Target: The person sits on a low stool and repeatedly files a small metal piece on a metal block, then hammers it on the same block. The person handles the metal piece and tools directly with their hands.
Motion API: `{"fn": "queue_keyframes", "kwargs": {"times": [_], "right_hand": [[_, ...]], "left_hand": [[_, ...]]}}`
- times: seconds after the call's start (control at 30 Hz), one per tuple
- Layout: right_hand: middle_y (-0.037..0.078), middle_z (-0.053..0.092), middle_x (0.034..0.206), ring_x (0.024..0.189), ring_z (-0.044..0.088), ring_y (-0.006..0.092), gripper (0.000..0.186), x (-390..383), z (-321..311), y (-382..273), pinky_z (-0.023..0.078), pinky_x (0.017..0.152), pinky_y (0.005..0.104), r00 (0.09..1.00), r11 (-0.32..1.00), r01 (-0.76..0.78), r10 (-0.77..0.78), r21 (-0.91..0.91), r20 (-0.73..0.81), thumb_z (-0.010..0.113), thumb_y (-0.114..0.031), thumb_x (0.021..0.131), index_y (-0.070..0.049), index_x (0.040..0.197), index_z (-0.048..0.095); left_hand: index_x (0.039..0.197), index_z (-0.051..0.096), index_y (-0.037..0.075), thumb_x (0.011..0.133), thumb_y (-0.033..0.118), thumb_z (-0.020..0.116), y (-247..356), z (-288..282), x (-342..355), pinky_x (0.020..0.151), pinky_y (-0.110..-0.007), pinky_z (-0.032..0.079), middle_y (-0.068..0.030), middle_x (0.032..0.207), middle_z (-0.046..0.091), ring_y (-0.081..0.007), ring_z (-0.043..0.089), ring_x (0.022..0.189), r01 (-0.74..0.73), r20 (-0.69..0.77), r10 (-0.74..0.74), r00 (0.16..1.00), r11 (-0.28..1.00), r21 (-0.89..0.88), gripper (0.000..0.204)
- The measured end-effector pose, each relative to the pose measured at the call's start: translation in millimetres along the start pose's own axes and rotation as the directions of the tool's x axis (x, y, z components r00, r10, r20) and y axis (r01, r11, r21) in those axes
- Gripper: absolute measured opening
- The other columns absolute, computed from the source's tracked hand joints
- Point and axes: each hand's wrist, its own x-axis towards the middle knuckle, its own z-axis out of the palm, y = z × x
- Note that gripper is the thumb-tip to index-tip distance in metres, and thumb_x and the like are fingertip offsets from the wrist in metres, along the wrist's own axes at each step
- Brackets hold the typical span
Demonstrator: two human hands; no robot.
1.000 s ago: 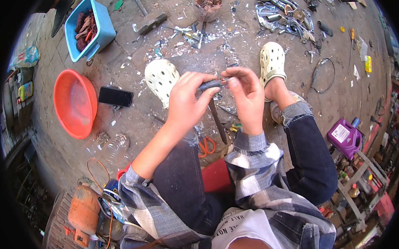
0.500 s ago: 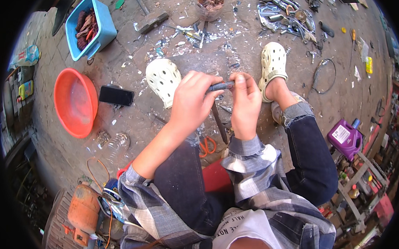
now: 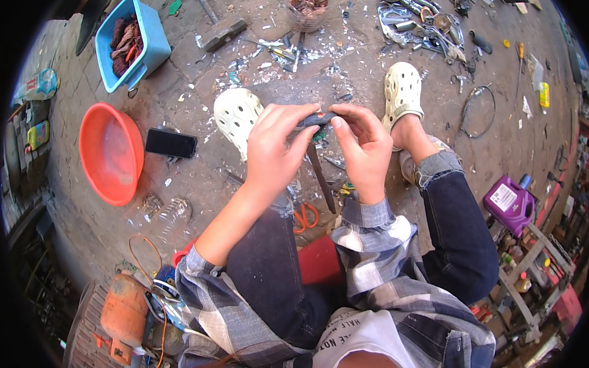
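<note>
Between my hands is a small dark grey, roughly cylindrical piece (image 3: 315, 120) with a small orange-brown spot at its upper edge; its exact kind is unclear. My left hand (image 3: 276, 141) pinches it between thumb and fingers. My right hand (image 3: 366, 147) has its thumb and bent fingers closed on the other end. Below them, a long dark flat bar (image 3: 322, 180) slants toward the ground. Near my left knee lie scissors (image 3: 305, 218) with orange handles. My cream clogs (image 3: 237, 117) stand on either side of the hands.
A red-orange basin (image 3: 112, 155), a black phone (image 3: 171, 143) and a blue tub (image 3: 158, 46) with dark red pieces are on the left. A hammer (image 3: 226, 35) and scattered scraps lie ahead. Metal parts (image 3: 430, 26) pile up far right; a purple jug (image 3: 509, 203) stands at right.
My right hand has turned and spread lower, its thumb now beside the dark piece. The piece has tilted, and an orange-brown spot shows on it. My left hand has barely moved.
</note>
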Motion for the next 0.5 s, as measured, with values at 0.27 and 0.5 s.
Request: {"fn": "queue_keyframes", "kwargs": {"times": [0.27, 0.5], "right_hand": [[0.011, 0.063, 0.106, 0.098, 0.061, 0.0159, 0.022, 0.9, 0.0, -3.6, 0.050, 0.086, 0.0282, 0.998, 0.997, 0.069, -0.069, 0.038, 0.010, 0.059, 0.008, 0.083, 0.004, 0.105, 0.062], [0.011, 0.063, 0.106, 0.098, 0.061, 0.0162, 0.025, -0.4, 0.9, -3.6, 0.050, 0.087, 0.0279, 0.999, 0.998, 0.031, -0.032, 0.056, 0.003, 0.056, 0.010, 0.082, 0.005, 0.107, 0.060]], "left_hand": [[0.103, 0.066, 0.000, 0.075, -0.002, 0.070, -1.9, 0.7, -4.8, 0.079, -0.028, 0.049, -0.0096, 0.095, 0.068, -0.0170, 0.064, 0.089, 0.180, 0.035, -0.176, 0.984, 0.972, -0.149, 0.028], [0.104, 0.065, -0.002, 0.078, -0.001, 0.069, -2.1, 2.2, -7.3, 0.085, -0.027, 0.048, -0.0078, 0.100, 0.067, -0.0139, 0.062, 0.093, 0.397, 0.136, -0.374, 0.917, 0.830, -0.393, 0.026]]}}
